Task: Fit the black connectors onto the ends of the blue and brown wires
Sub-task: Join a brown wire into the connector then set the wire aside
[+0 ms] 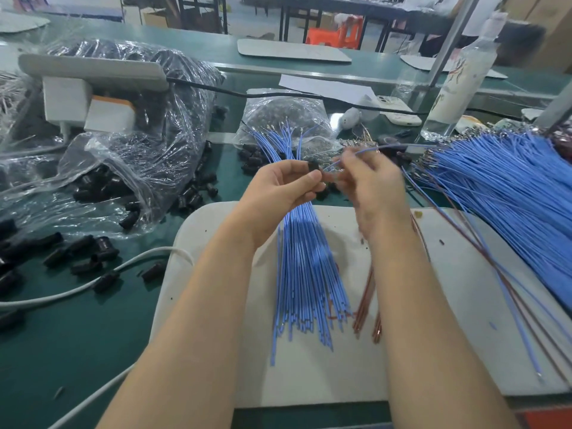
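No legible text, brand or number found; the printed marks on the clear bottle [458, 78] are too blurred to read.

I record a dark green worktop [77, 351] under a plain white mat [402, 351] flecked with small dark specks. The wire bundle [306, 274] is light blue; the thinner wires [365, 292] beside it are coppery brown. The wire heap [510, 196] is the same blue with silvery tips. The connector [314, 167] between the left hand [288, 184] and right hand [371, 187] is black, as are the loose connectors [80, 246]. The bag [148, 125] is clear and glossy, the cable [77, 289] white, the stool [337, 34] orange.
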Available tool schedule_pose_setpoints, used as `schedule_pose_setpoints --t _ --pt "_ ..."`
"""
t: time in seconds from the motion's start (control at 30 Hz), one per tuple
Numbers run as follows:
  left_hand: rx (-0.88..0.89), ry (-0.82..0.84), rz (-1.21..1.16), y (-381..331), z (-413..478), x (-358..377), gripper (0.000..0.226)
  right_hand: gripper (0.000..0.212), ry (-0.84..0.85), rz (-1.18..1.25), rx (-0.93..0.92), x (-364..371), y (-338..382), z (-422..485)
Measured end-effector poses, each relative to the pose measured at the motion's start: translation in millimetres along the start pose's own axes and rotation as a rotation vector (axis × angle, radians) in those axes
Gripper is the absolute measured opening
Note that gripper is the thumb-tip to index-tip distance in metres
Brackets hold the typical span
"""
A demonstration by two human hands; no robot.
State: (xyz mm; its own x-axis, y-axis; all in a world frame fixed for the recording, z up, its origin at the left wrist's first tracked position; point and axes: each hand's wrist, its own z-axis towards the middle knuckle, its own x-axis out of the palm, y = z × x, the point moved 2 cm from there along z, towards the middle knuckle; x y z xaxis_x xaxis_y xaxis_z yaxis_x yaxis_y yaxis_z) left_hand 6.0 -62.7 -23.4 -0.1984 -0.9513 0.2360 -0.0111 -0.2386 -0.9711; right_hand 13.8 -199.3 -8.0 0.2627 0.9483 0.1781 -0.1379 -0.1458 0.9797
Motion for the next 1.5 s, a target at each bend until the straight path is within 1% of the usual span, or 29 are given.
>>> schedule_pose_setpoints --t 0.03,0.07,0.1,0.17,0.23,0.3,0.4,0.63,0.93,1.1,1.17,1.33,1.5 --pt "0.024 -0.024 0.024 1 1 0 0.018 0.015 0.077 -0.122 -0.004 6 -3 -3" --pt "0.053 -0.045 0.064 2 1 0 0.012 0.017 0.111 -0.205 -0.026 10 -6 -5" --pt "0.09 -0.073 0.127 3 2 0 0.009 0.018 0.094 -0.256 -0.07 11 -6 -6" --pt "0.162 -0.171 0.301 5 3 -2 0.009 0.018 -0.016 -0.288 -0.166 8 -4 -5" --pt "0.216 -0.3 0.494 7 5 -6 0.012 0.014 -0.114 -0.24 -0.215 1 -1 -4" --pt "0.268 -0.379 0.597 7 4 -9 0.012 0.013 -0.153 -0.194 -0.242 -1 3 -4" --pt "0.319 -0.383 0.616 7 2 -7 0.017 0.014 -0.138 -0.164 -0.31 5 5 -9" --pt "0.34 -0.396 0.605 6 1 -6 0.021 0.019 -0.137 -0.264 -0.435 10 10 -17" --pt "0.357 -0.367 0.693 6 1 -4 0.015 0.009 -0.113 -0.373 -0.501 13 10 -19" --pt "0.371 -0.333 0.762 7 1 -3 0.013 0.009 -0.114 -0.348 -0.496 12 8 -17" --pt "0.394 -0.315 0.778 7 0 -1 0.014 0.009 -0.087 -0.365 -0.47 12 5 -14" --pt "0.464 -0.326 0.877 3 -4 4 0.015 0.022 0.011 -0.378 -0.313 11 -1 -10" --pt "0.47 -0.324 0.871 2 -4 5 0.016 0.018 0.04 -0.278 -0.197 11 0 -10"
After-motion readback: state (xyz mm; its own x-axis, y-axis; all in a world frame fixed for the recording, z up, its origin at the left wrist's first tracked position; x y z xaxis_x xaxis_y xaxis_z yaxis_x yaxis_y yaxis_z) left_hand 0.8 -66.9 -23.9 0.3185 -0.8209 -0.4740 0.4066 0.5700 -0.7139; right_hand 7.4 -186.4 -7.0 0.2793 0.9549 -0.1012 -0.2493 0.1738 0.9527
